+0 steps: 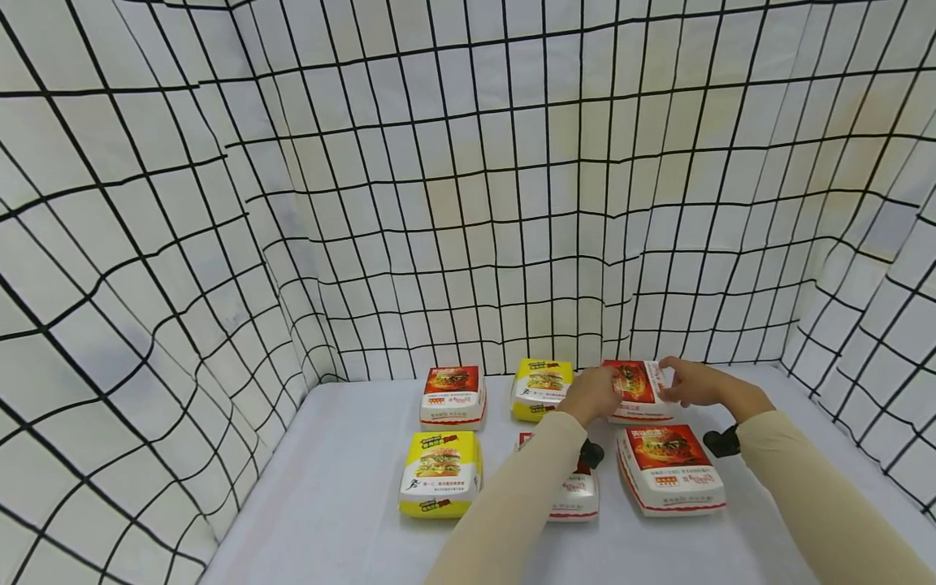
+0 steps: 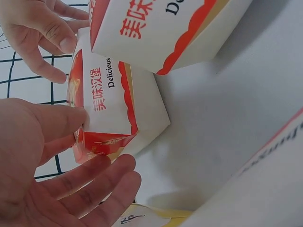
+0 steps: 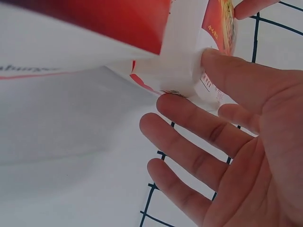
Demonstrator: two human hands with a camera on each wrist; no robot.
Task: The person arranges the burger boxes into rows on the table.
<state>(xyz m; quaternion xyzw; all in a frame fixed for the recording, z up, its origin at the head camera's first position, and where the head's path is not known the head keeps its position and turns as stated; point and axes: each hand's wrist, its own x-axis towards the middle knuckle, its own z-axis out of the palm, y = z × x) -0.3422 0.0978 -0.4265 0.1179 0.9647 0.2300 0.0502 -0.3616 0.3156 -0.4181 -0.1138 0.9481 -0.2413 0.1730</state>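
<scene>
At the back right of the table is a red and white burger box (image 1: pixel 634 383), with a hand at each end. My left hand (image 1: pixel 594 394) holds its left end. In the left wrist view the thumb lies at the top edge and the fingertips (image 2: pixel 106 163) come against the red end face. My right hand (image 1: pixel 698 383) holds the other end, thumb on the upper edge and index fingertip (image 3: pixel 165 100) low on the side. Directly in front sits another red and white burger box (image 1: pixel 669 471). A third red box (image 1: pixel 574 496) is partly hidden under my left forearm.
A yellow burger box (image 1: pixel 543 388) stands left of my left hand, and a red one (image 1: pixel 453 398) farther left in the back row. Another yellow box (image 1: pixel 440 474) is at front left. Behind the white table (image 1: pixel 329 487) rises a white wall with black netting (image 1: pixel 468 244).
</scene>
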